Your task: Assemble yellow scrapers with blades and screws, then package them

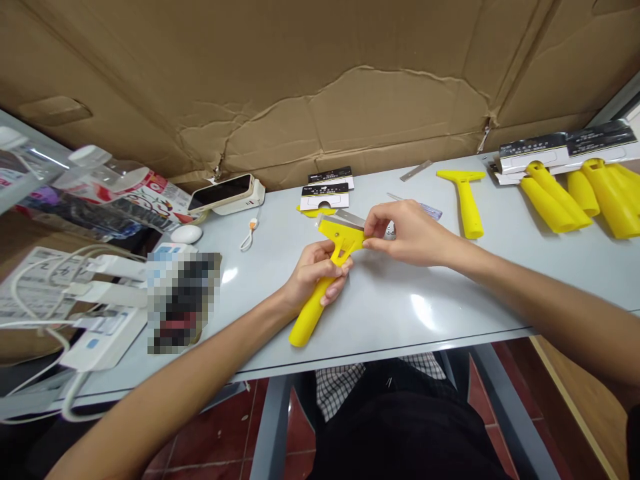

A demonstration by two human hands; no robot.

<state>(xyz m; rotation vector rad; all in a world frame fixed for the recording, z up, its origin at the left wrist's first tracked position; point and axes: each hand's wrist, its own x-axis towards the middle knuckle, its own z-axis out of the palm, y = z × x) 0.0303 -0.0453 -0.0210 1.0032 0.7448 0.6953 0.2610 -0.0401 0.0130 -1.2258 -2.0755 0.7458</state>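
My left hand (320,273) is closed around the handle of a yellow plastic scraper (309,317), which tilts with its head up and away from me. A thin metal blade (351,218) lies along the far side of the head, its right end running into the fingertips of my right hand (407,233). Those fingers are pinched at the head's right end, and they hide how the blade sits there. Clear plastic shows at the head's left tip. Partly behind my right hand lies a pointed tool with a translucent bluish handle (431,211).
Another yellow scraper (469,207) and a loose blade (416,171) lie at the back right. Several carded yellow scrapers (560,200) are far right. Black-and-white cards (325,196) lie behind the head. Left stand a power strip (107,337), bottles (145,190) and a phone (223,192).
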